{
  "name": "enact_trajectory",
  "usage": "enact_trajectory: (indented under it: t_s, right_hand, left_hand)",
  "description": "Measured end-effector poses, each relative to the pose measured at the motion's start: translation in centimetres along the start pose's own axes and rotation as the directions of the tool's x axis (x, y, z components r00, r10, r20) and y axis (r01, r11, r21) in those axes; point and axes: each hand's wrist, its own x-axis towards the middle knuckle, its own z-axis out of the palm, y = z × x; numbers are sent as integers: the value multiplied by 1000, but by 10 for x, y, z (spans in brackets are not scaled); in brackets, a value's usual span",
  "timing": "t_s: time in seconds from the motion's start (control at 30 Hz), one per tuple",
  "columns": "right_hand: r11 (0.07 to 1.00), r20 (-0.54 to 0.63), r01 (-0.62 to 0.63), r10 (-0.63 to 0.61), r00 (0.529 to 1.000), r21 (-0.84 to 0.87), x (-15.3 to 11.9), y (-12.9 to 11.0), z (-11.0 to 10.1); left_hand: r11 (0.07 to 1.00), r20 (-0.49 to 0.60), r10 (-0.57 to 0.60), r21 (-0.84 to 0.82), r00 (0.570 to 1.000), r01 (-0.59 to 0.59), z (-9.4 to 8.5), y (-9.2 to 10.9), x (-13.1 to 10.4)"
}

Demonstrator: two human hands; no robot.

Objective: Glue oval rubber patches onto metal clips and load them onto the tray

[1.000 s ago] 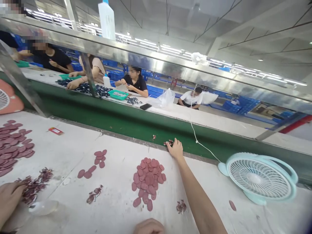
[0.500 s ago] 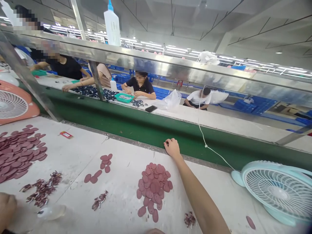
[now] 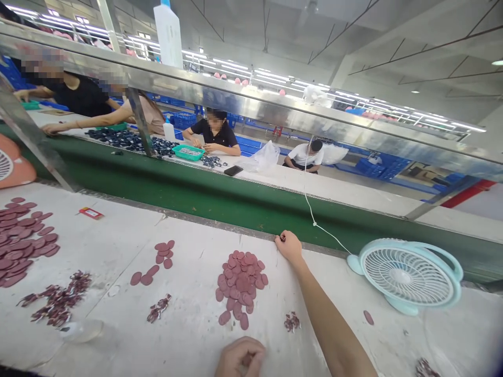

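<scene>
My right hand (image 3: 290, 246) reaches to the table's far edge beside the green belt (image 3: 220, 207), its fingers curled round a small dark-red piece. Near the bottom centre is my left hand (image 3: 241, 357), fingers curled inward; what they hold, if anything, cannot be made out. Between the hands and a little left lies a heap of dark-red oval discs (image 3: 239, 283). A small cluster of dark-red and white pieces (image 3: 292, 321) rests left of my right forearm, and another such cluster (image 3: 159, 308) lies further left.
A light-blue fan (image 3: 404, 275) stands at the right, its white cord crossing the belt. At left are a large disc pile (image 3: 23, 241), tangled pieces (image 3: 58, 301), a lying bottle (image 3: 84, 331) and a red packet (image 3: 91, 213). People sit beyond the belt under a metal rail (image 3: 236, 99).
The view has shifted to the right. My left hand has come into clear view at the bottom centre. My right hand remains at the belt edge, now over the table's rim.
</scene>
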Motion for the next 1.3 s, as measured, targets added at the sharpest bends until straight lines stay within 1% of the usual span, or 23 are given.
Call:
enact_trajectory:
  t_s: [0.07, 0.2, 0.37, 0.53, 0.67, 0.73, 0.83, 0.93, 0.97, 1.0, 1.07, 1.1, 1.13, 1.17, 1.2, 1.23, 1.27, 1.3]
  right_hand:
    - [999, -51, -31, 30, 998, -15, -22, 4, -4]
    - [994, -142, -103, 96, 985, -40, -71, 11, -13]
    - [995, -138, -88, 83, 987, -37, -127, 18, -29]
    - [987, -133, -160, 160, 978, 9, -174, 29, -41]
    - [980, -57, -136, 146, 988, 143, -206, 26, -40]
    - [962, -32, -123, 134, 990, 243, -223, 20, -42]
    - [900, -44, -123, 155, 987, 418, -251, 13, -56]
    - [784, -83, -133, 229, 970, 606, -290, 13, -78]
    - [726, -80, -147, 268, 960, 671, -306, 14, -85]
    - [646, -55, -172, 316, 947, 744, -323, 16, -91]
    - [415, 70, -243, 390, 918, 877, -352, 20, -101]
    - [308, 142, -279, 402, 905, 910, -364, 24, -104]
    - [181, 217, -310, 403, 889, 933, -373, 29, -107]
    - [8, 298, -328, 395, 869, 945, -378, 34, -109]
    - [-215, 381, -321, 374, 845, 922, -380, 40, -111]
    - [-480, 463, -277, 329, 823, 833, -379, 47, -112]
    - [-735, 530, -192, 258, 808, 650, -375, 55, -112]
    - [-909, 568, -92, 173, 804, 407, -369, 62, -111]
  left_hand:
    - [1000, 24, -3, -28, 1000, 4, -5, 0, -2]
    - [998, 66, -12, -60, 998, 16, -11, 7, -6]
    - [998, 117, -27, -53, 993, 34, -14, 14, -9]
    - [999, 122, -27, -18, 992, 30, -17, 14, -12]
    - [998, 109, -21, 58, 994, 14, -18, 17, -13]
    - [991, 83, -6, 130, 997, -5, -24, 19, -11]
    - [956, 9, 42, 290, 999, -43, -41, 23, -1]
    - [889, -70, 67, 458, 995, -28, -63, 23, 9]
    - [866, -83, 62, 500, 995, -13, -70, 23, 11]
    - [846, -85, 52, 534, 995, 1, -75, 23, 13]
    - [816, -62, 23, 577, 998, 17, -82, 23, 16]
    - [807, -43, 5, 590, 999, 21, -85, 24, 17]
    - [801, -25, -16, 598, 1000, 28, -86, 26, 19]
    - [797, -11, -39, 603, 999, 37, -87, 27, 21]
    - [795, 1, -64, 605, 998, 50, -88, 29, 23]
    - [795, 9, -88, 604, 996, 65, -88, 31, 25]
    - [797, 15, -112, 599, 994, 81, -88, 33, 28]
    - [801, 19, -134, 591, 991, 96, -88, 34, 30]
